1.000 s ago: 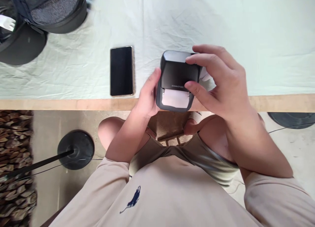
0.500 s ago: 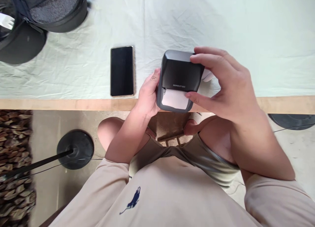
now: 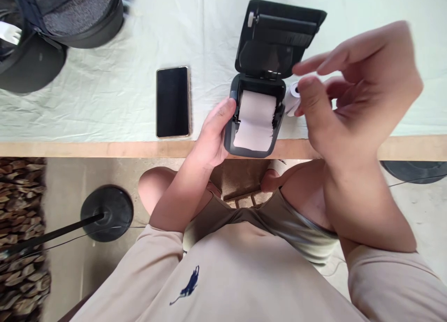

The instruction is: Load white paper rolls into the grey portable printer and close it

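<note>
So the small dark-grey plastic label printer (image 3: pixel 256 152) has been popped open: half a second ago its black hinged lid (image 3: pixel 265 57) was down, and now it's swung up and back toward the far side. A white paper roll (image 3: pixel 257 107) is exposed inside, with its loose end laid over the front lip. The printer is held at the wooden front edge of the cloth-covered pale-green worktop (image 3: pixel 104 112), clamped along its left side by the left hand (image 3: pixel 213 136), thumb on the rim, other fingers mostly hidden. The right hand (image 3: pixel 359 94) has been shifted up and right off the printer's front; its fingers are curled loosely, apart from the thumb, near the lid's corner. Whether the lid is being touched can't be told. A second white paper roll (image 3: pixel 292 101) is now better seen just beside the printer.
</note>
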Action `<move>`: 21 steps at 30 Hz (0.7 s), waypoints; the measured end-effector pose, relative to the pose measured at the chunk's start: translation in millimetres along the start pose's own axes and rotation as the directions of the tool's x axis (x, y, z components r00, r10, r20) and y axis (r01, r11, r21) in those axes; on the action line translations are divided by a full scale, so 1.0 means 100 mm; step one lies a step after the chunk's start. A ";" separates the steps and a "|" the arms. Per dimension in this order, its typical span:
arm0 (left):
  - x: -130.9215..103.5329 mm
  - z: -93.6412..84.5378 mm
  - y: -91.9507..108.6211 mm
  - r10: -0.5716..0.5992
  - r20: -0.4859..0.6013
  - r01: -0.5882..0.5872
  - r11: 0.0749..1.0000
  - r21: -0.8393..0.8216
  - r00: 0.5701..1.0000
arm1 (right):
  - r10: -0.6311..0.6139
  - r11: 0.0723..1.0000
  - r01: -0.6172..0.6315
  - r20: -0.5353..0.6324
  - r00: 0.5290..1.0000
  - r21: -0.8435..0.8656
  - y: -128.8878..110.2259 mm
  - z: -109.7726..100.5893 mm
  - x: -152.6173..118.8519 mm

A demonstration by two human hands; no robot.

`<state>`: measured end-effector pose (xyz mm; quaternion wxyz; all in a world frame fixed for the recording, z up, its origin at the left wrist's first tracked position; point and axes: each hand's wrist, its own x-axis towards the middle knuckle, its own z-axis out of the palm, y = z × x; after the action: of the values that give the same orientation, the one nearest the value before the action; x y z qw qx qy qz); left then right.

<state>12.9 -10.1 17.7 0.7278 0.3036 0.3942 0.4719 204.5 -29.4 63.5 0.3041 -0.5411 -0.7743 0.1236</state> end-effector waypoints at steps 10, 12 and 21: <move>0.01 -0.13 0.01 0.008 0.198 -0.006 1.000 -0.015 0.980 | 0.248 0.925 -0.196 0.125 0.961 -0.326 -0.09 0.21 0.12; 0.02 -0.15 0.00 0.000 0.207 0.004 1.000 -0.021 0.978 | 0.197 0.955 -0.169 0.098 0.975 -0.244 -0.10 0.15 0.11; 0.08 -0.12 -0.03 0.007 0.057 0.000 0.992 -0.123 0.998 | 0.356 0.788 -0.088 -0.334 0.873 0.610 0.37 -0.15 -0.03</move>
<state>5.7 -3.1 7.2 0.7554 0.2723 0.3425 0.4878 242.0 -20.1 54.9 0.5997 -0.5262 -0.5416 0.2648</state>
